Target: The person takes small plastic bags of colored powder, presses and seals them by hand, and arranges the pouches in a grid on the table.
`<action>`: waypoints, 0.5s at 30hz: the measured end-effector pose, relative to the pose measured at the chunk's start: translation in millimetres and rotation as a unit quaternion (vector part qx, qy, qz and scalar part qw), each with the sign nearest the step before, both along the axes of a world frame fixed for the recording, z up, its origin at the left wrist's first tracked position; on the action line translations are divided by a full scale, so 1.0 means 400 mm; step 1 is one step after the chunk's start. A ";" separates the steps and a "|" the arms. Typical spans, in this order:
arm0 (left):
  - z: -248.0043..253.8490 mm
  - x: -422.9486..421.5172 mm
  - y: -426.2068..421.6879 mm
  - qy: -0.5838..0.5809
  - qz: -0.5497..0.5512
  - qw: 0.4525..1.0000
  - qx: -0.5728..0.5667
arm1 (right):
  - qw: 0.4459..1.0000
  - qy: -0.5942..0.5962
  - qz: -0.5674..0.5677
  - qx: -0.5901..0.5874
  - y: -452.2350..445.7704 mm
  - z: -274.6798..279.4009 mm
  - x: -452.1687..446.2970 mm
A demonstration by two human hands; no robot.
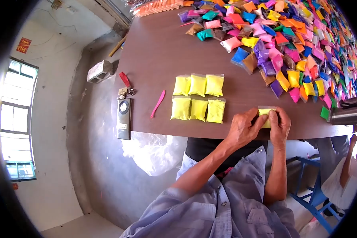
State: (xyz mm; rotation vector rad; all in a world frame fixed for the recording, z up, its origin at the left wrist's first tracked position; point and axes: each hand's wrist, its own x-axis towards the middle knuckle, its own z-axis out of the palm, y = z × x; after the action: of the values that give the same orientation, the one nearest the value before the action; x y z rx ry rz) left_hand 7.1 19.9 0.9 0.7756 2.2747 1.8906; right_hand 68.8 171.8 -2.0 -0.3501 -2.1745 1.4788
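Observation:
A small clear packet of yellow clay-like material point(267, 112) is pinched between both hands at the table's front edge. My left hand point(244, 126) grips its left side, thumb on top. On the other side my right hand point(280, 123) presses it with the thumb, fingers curled around the edge. Left of my hands, several matching yellow packets point(198, 109) lie flat in two neat rows. A pink plastic knife-like tool point(158, 104) rests farther left on the brown table point(154, 59).
A large heap of multicoloured packets point(273, 51) covers the table's far right. A phone point(123, 119) and keys point(125, 92) sit at the left edge, and a metal flask point(345, 113) at the right. Plastic sheeting point(154, 154) hangs below. Another person point(347, 174) is at lower right.

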 end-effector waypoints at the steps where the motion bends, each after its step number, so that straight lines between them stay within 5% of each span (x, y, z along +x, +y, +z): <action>1: -0.005 0.000 -0.001 0.006 0.005 1.000 0.008 | 1.000 -0.001 0.003 -0.002 -0.003 0.001 -0.002; 15: -0.011 0.005 0.007 0.011 0.000 0.999 0.038 | 1.000 0.007 -0.010 -0.029 0.005 -0.015 0.004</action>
State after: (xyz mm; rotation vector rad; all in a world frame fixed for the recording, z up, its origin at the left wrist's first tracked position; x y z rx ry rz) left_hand 9.3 22.8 -3.7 0.8115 2.2262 1.9892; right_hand 70.2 173.7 -8.1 -0.3796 -2.1158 1.5306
